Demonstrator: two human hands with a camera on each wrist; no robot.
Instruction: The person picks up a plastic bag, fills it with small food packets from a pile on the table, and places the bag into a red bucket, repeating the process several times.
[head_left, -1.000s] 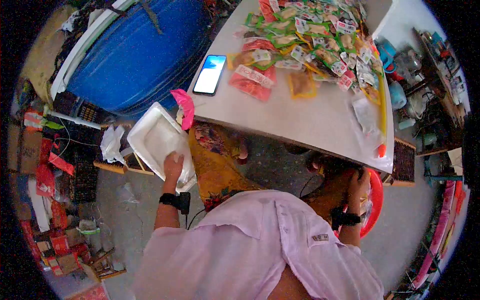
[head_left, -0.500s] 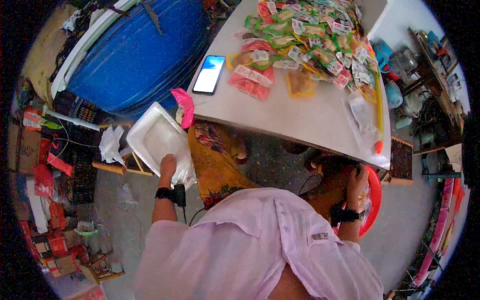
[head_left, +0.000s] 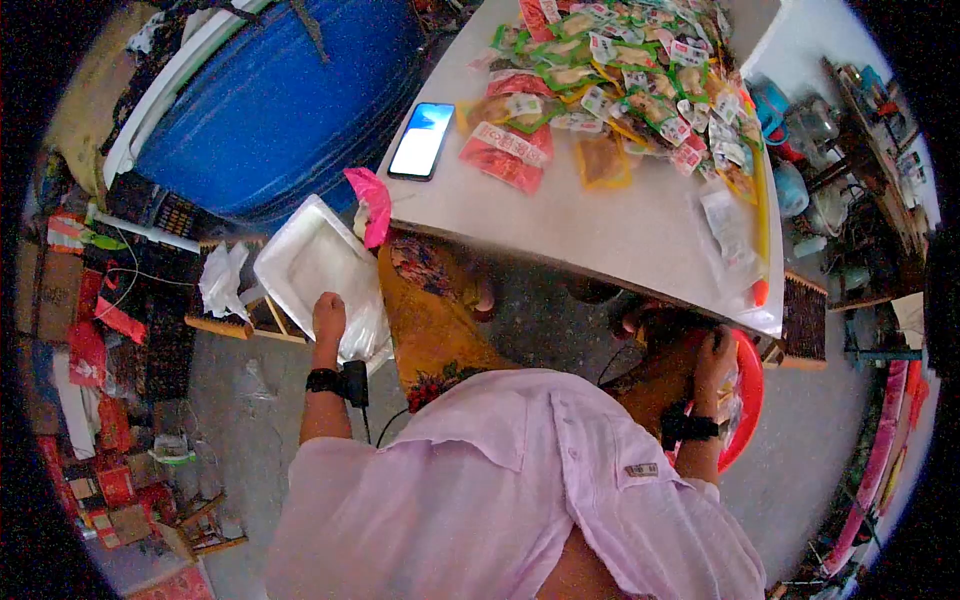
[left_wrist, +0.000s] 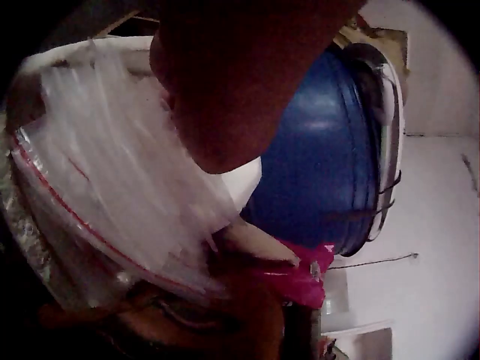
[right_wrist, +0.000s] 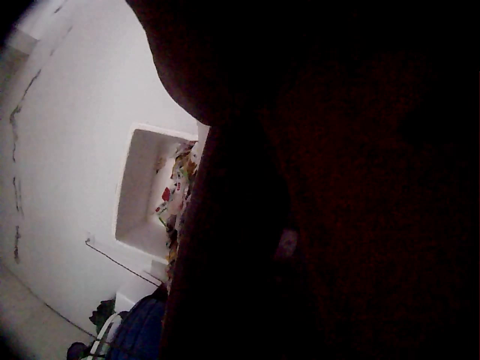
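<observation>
Drifting outward: left hand [head_left: 328,316], over white tray [head_left: 277,250]
Beside red basin [head_left: 750,392]: right hand [head_left: 713,364]
Both hands' grip: can't tell

Premises: I find myself in a cluttered storeroom or small workroom; whether it adjoins a home or shop, I cannot determine. Evidence: small sealed packets [head_left: 640,80], apparently of food, heaped on my plain table [head_left: 600,235]; clear plastic bags [left_wrist: 127,150] in a white foam box [head_left: 300,245]; a large blue tub [head_left: 290,120]; cardboard boxes [head_left: 60,285]; bare grey floor [head_left: 250,420]; crowded shelving [head_left: 872,170].
</observation>
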